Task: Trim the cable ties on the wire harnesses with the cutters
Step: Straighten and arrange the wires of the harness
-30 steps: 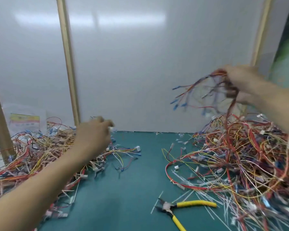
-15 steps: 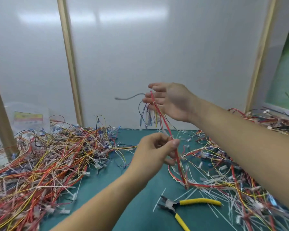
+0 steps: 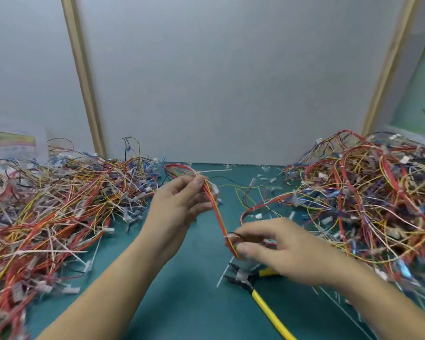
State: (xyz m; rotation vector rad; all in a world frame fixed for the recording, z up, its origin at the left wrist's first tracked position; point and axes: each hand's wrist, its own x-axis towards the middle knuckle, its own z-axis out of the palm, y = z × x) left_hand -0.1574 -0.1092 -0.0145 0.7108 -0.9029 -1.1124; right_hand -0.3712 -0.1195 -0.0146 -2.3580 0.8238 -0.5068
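One pair of yellow-handled cutters (image 3: 250, 286) lies nearest on the green mat (image 3: 187, 298), untouched and in the same spot as half a second ago, with white tie offcuts (image 3: 329, 299) scattered beside it. Just above it the right hand (image 3: 282, 249) now pinches the lower end of a single red-and-yellow harness (image 3: 217, 214) between thumb and forefinger, its other fingers loosely curled. Half a second ago that hand was raised in front of the wall with its fingers spread, so it has dropped well down. Further off, the left hand (image 3: 179, 204) grips the harness's upper end between thumb and fingertips, where earlier it pinched the wires lower, near their middle. The harness runs taut between the two hands, and a white tie tail (image 3: 216, 170) sticks out sideways at the top. Two heaps of harnesses flank the hands, a left pile (image 3: 47, 204) and a right pile (image 3: 368, 192). Behind stands a white panel (image 3: 219, 82) with two wooden strips, one left (image 3: 82, 82) and one right (image 3: 388, 65).
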